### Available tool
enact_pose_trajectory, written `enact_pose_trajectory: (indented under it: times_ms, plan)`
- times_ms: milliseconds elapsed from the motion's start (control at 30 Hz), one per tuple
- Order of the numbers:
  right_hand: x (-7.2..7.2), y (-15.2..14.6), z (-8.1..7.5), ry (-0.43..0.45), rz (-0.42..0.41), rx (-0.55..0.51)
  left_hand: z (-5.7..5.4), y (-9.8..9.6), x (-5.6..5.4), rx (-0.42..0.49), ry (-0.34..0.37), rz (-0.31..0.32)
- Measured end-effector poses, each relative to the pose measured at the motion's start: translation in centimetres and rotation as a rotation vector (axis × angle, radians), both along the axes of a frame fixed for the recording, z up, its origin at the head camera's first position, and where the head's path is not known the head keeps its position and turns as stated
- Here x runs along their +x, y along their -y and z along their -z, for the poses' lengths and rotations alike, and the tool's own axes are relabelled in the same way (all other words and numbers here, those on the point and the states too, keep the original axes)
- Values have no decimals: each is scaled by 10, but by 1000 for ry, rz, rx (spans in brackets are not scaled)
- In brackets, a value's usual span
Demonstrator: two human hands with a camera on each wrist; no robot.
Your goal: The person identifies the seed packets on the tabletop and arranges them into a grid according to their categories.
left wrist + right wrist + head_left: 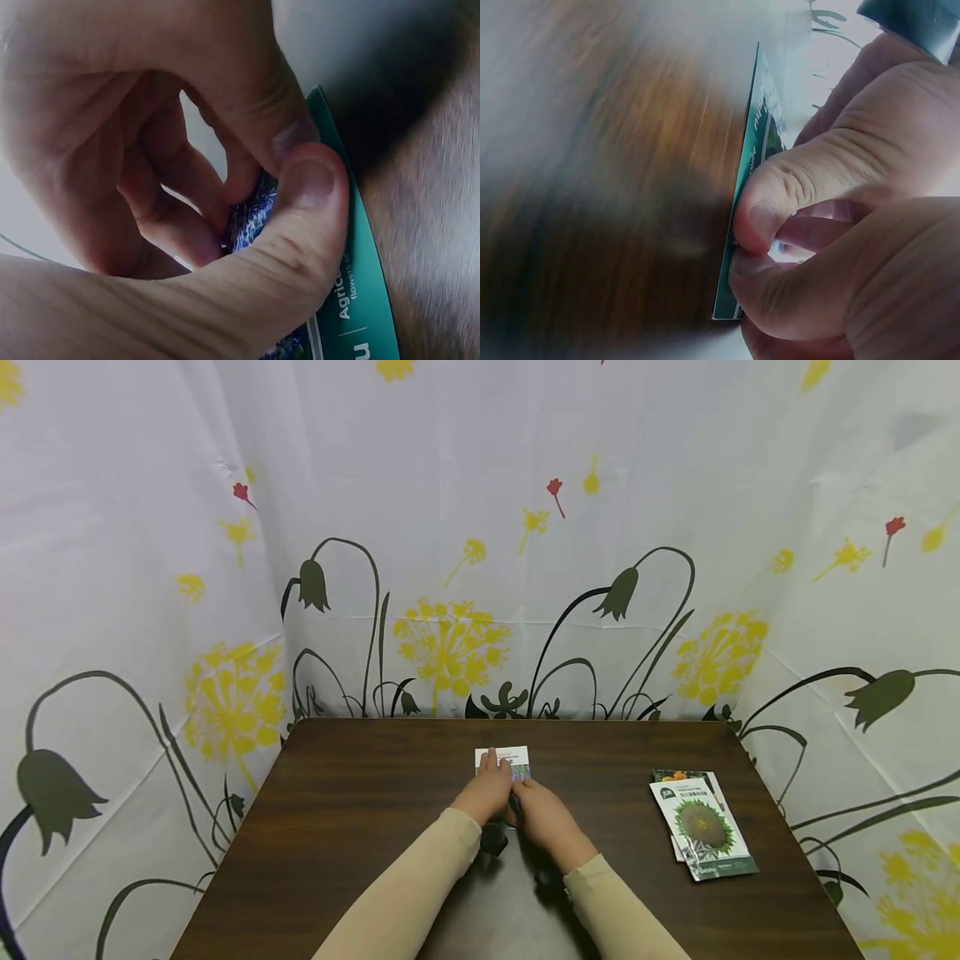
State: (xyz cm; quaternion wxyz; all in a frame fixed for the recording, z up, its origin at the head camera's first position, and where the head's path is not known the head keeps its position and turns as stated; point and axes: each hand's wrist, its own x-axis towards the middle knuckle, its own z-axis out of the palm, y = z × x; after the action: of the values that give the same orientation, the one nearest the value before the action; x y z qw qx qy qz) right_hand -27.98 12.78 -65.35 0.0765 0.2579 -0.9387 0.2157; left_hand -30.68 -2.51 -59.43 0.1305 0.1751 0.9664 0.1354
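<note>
A seed packet [520,767] lies under both hands near the far middle of the table, its white top edge and part of a flower picture showing in the head view. My left hand [487,789] grips it from the left, with the fingers reaching over its front. From the right, my right hand [551,827] pinches the packet. In the left wrist view the two thumbs meet beside the green bottom band [367,270], while fingertips reach blue-purple blossoms [259,206]. The right wrist view shows the thumbs [761,217] together on the green band. Most of the packet's front is hidden by the hands.
On the right of the dark wooden table [360,793], a packet with a large green-rimmed flower [697,827] overlaps at least one other packet showing orange blooms [678,774]. A flower-printed curtain [465,510] hangs behind and beside the table. Black wrist devices [494,839] sit below the hands.
</note>
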Motion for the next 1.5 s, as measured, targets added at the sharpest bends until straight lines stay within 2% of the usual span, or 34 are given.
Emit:
enact_pose_trajectory:
  times_ms: [67, 100, 167, 300, 400, 467, 633, 667, 700, 867, 933, 1100, 1133, 1267, 1400, 1500]
  plan:
    - [6, 7, -21, 31, 6, -20, -1, 3, -3, 3, 7, -11]
    - [4, 8, -21, 41, 8, -19, -1, 5, -4, 1, 16, -16]
    - [-9, 9, -6, 34, 20, -28, -2, 8, -7, 0, 29, -28]
    - [-40, 9, 36, -24, 25, -26, -5, 11, -15, -44, 46, -25]
    - [-46, 14, 41, -25, 17, -30, -7, 15, -15, -77, 59, -26]
    - [-40, 20, 26, -7, 18, -31, -8, 19, -15, -72, 62, -39]
    - [-19, 35, -31, 95, 32, -64, -1, 32, -21, -24, 15, -41]
    - [-17, 37, -36, 112, 27, -77, 6, 36, -25, -11, 0, -34]
    - [-17, 39, -36, 113, 26, -81, 9, 40, -27, -5, 2, -31]
    - [-39, 49, 13, 36, 47, -24, 17, 52, -33, 15, 26, -34]
    - [-49, 52, 34, 9, 61, -2, 11, 52, -31, 22, 44, -44]
    - [-55, 53, 46, -20, 66, -11, 4, 49, -23, 7, 15, -34]
    - [-51, 52, 39, -29, 62, 8, 3, 49, -22, -2, 2, -28]
    - [-48, 51, 27, -20, 63, 12, 3, 49, -21, 5, -21, -16]
    - [-42, 61, 10, -1, 47, 29, 5, 57, -23, -8, -18, -35]
    - [-29, 69, -15, 36, 37, 55, 7, 62, -24, -21, -33, -41]
